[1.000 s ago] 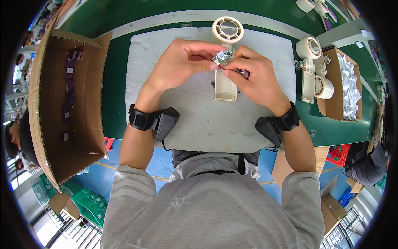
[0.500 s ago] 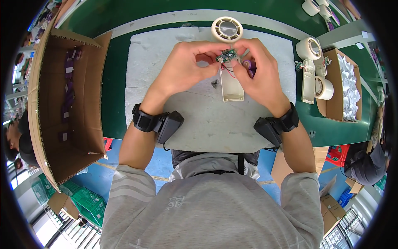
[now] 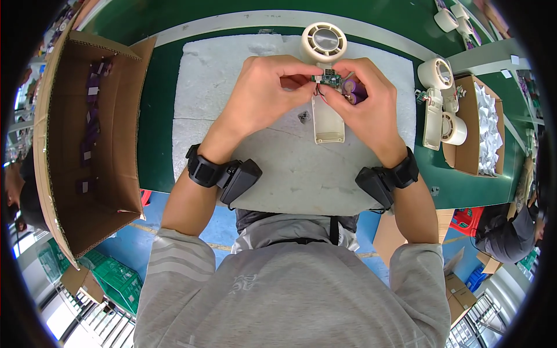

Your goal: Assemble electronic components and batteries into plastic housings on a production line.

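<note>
Between my two hands is a small green circuit board (image 3: 331, 79) with a dark display on top. The fingers of my left hand (image 3: 264, 93) pinch its left end. My right hand (image 3: 371, 101) grips the right end, and purple battery cells (image 3: 354, 91) rest within the same hand. Thin red and black wires hang below the board. Under my hands lies an open cream handheld fan (image 3: 329, 124), its round head (image 3: 324, 42) pointing away from me. A small dark part (image 3: 303, 117) lies on the pad left of the fan handle.
A pale foam pad (image 3: 203, 93) covers the green table (image 3: 156, 127). At left stands a tall cardboard box (image 3: 122, 168) holding purple battery packs. To the right are several cream fan parts (image 3: 434, 116) and a box of white paper pieces (image 3: 488, 127). A person sits at far right.
The circuit board has turned so that its display faces up, and it sits slightly farther right. Both hands keep their pinch and have shifted a little.
</note>
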A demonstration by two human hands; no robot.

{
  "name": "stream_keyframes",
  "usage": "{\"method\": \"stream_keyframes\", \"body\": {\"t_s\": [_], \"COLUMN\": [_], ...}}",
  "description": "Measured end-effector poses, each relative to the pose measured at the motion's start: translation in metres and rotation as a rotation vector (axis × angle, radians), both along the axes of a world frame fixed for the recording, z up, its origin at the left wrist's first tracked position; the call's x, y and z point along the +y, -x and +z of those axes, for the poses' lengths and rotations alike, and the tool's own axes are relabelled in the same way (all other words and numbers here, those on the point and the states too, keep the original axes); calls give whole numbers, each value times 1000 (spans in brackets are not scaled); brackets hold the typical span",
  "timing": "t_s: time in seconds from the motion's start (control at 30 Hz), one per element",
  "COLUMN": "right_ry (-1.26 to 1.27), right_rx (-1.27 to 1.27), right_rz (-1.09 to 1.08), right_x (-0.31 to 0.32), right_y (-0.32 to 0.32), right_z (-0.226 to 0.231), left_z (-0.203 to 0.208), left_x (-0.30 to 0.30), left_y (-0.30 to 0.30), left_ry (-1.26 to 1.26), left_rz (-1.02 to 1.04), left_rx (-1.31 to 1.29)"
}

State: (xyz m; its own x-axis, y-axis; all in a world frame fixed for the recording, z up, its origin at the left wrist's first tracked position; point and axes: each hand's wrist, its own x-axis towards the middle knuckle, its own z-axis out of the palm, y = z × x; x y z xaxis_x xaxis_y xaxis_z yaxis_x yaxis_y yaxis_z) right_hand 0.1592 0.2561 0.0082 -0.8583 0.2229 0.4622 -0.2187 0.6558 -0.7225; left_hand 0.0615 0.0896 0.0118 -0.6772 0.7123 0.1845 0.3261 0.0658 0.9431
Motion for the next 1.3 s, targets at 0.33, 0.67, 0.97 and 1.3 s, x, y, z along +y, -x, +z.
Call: {"method": "stream_keyframes", "body": {"t_s": [0.33, 0.67, 0.97, 1.3], "right_ry": [-28, 6, 44, -32], "right_rx": [9, -33, -175, -167], "right_rz": [-6, -5, 57, 57], "right_x": [2, 2, 4, 3], "right_y": [-1, -2, -7, -7], "right_z": [1, 1, 13, 10], "left_z": [-1, -3, -3, -4], "left_x": [4, 4, -1, 1], "left_y": [-4, -5, 5, 2], "left_ry": [21, 33, 17, 74], "left_rz": [11, 19, -120, -147], "left_rx": [237, 221, -141, -212]}}
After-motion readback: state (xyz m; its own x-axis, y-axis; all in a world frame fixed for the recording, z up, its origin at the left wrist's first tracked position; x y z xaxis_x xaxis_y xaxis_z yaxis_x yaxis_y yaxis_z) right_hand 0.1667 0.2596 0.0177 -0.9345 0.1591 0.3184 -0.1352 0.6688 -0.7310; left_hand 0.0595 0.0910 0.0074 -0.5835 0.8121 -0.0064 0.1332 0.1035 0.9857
